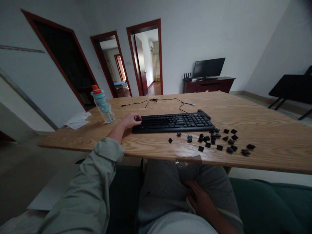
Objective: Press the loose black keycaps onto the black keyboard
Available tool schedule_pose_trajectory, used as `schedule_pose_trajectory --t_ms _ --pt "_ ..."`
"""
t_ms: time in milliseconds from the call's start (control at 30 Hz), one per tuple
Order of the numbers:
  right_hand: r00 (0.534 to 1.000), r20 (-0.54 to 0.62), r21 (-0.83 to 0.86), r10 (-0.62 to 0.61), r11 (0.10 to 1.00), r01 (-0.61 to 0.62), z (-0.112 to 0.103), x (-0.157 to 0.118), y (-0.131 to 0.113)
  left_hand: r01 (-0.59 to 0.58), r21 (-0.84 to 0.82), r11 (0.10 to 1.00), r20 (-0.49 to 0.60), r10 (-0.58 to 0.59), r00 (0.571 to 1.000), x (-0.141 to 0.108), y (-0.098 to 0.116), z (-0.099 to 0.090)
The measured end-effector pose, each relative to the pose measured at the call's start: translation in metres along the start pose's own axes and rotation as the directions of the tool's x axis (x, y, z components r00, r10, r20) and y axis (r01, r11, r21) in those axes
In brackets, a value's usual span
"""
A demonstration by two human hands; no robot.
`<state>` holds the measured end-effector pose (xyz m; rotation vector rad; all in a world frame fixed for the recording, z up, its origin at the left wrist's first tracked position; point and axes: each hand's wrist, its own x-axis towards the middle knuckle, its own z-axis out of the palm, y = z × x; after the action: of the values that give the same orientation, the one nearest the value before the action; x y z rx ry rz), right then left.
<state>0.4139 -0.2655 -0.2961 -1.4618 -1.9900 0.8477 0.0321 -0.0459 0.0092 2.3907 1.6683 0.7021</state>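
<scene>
A black keyboard (174, 122) lies on the wooden table in front of me. Many keys on its left part look bare, while the number pad at the right still carries caps. My left hand (131, 120) is at the keyboard's left end, its thumb and fingers closed around the corner; whether a small part is also between the fingertips is hidden. Loose black keycaps (219, 147) are scattered to the right and in front of the keyboard, some upside down or tilted. My right hand (198, 196) rests on my lap in shade, fingers loosely apart, away from the table.
A clear bottle with an orange cap (107, 112) stands left of the keyboard, beside crumpled white paper (77, 121). Behind the keyboard runs a thin black cable (154, 99). The table's front edge (146, 155) is just above my knees. A television (209, 68) stands on a far cabinet.
</scene>
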Motion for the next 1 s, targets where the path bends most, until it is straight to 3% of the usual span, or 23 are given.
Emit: schedule_pose_trajectory --t_ms 133,333,567,1000 --pt "1.000 0.009 -0.032 -0.017 0.999 0.017 -0.0015 0.0001 -0.0018 0.032 -0.042 0.999 0.033 -0.031 0.999 0.0016 -0.0034 -0.0003" --pt "0.999 0.032 -0.080 -0.009 0.997 0.012 -0.0019 0.0003 -0.0014 0.070 -0.114 0.991 -0.002 -0.071 0.997 -0.0010 -0.0053 0.0007" --pt "0.997 0.073 -0.041 0.012 0.999 -0.009 -0.0026 0.0012 -0.0019 0.033 -0.065 0.997 0.032 -0.031 0.999 0.0039 -0.0036 0.0021" --pt "0.993 0.113 -0.143 -0.015 0.989 0.031 0.0021 0.0017 0.0054 -0.017 0.069 0.997 0.040 0.014 0.999 0.0075 -0.0001 0.0028"
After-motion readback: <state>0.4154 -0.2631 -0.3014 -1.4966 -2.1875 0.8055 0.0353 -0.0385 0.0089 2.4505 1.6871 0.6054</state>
